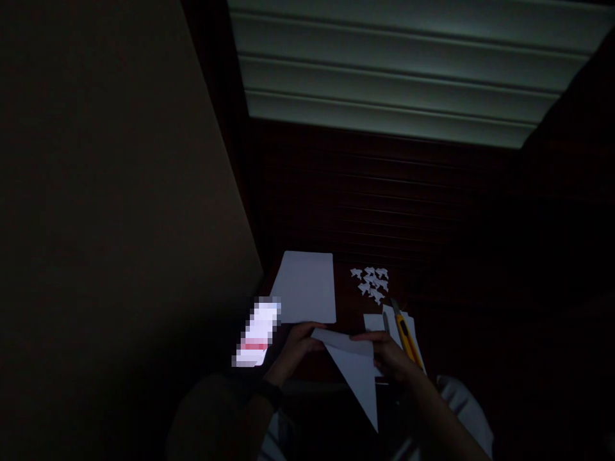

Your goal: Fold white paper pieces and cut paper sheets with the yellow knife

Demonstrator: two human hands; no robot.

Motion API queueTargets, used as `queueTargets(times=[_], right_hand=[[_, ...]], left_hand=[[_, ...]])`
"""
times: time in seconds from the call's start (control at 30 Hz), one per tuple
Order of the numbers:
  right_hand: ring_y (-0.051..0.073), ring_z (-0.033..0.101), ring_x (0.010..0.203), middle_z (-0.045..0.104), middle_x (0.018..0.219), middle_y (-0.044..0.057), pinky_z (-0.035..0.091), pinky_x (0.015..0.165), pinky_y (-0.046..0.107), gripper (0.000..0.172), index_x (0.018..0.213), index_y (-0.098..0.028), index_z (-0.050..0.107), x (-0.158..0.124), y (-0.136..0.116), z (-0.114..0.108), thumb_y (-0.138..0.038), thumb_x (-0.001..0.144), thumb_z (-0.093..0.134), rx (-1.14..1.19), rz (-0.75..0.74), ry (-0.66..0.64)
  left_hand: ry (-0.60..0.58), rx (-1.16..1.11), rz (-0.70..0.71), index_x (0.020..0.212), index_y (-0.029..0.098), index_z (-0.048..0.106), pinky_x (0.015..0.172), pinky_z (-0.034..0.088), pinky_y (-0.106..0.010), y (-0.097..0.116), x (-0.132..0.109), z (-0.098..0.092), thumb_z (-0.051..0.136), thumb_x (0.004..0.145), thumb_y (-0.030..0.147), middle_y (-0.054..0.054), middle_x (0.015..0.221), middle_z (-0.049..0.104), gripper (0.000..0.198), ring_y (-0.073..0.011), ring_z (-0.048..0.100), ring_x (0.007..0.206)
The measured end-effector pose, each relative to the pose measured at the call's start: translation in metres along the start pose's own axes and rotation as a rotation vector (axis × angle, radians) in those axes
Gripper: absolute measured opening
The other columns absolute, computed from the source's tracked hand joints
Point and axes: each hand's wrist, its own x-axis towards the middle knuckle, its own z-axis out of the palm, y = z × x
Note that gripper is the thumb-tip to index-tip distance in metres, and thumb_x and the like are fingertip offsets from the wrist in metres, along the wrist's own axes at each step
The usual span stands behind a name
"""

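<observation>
Between my two hands is a white sheet of paper (353, 368), folded into a long triangle whose point hangs down toward my lap. My left hand (302, 340) grips its upper left corner, and a dark band circles that wrist. On the upper right edge, my right hand (384, 351) pinches the paper with the fingers along the fold. A yellow box cutter (407, 336) lies just right of my right hand, on top of some white paper pieces (416, 325). The dim light hides finer creases.
A white rectangular sheet (307, 288) lies at the back left of the dark table. Several small folded paper pieces (372, 282) sit in a cluster right of it. A lit, blurred-out phone screen (258, 333) is at the left edge. Behind stands a slatted shutter (384, 70); a wall (120, 160) rises at left.
</observation>
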Motion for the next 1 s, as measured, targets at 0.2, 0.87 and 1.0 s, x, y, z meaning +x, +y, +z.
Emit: queueTargets(times=[0.2,0.87,1.0], right_hand=[[0.019,0.063,0.068,0.068,0.079,0.007,0.048,0.063,0.030,0.035,0.097,-0.015,0.065,0.000,0.004,0.014,-0.030,0.065,0.068,0.087,-0.086,0.045],[0.024,0.063,0.074,0.068,0.084,0.010,0.047,0.069,0.034,0.043,0.096,-0.010,0.064,0.001,0.007,0.021,-0.030,0.059,0.074,0.044,-0.119,-0.072],[0.023,0.063,0.074,0.068,0.084,0.009,0.047,0.069,0.033,0.044,0.096,-0.011,0.064,0.000,0.004,0.023,-0.028,0.057,0.075,0.043,-0.101,-0.070]], left_hand=[[0.027,-0.052,-0.019,0.096,0.012,0.061,0.070,0.051,-0.036,0.004,-0.001,0.004,0.063,0.070,0.031,-0.013,0.097,0.064,0.032,-0.0226,0.063,0.079],[-0.216,0.107,-0.088,0.100,0.009,0.064,0.060,0.051,-0.031,0.020,-0.006,0.003,0.064,0.068,0.034,-0.014,0.090,0.067,0.040,-0.0258,0.063,0.079],[-0.183,0.108,-0.085,0.099,0.009,0.064,0.063,0.051,-0.032,0.018,-0.006,0.003,0.063,0.069,0.035,-0.014,0.090,0.067,0.039,-0.0258,0.063,0.080]])
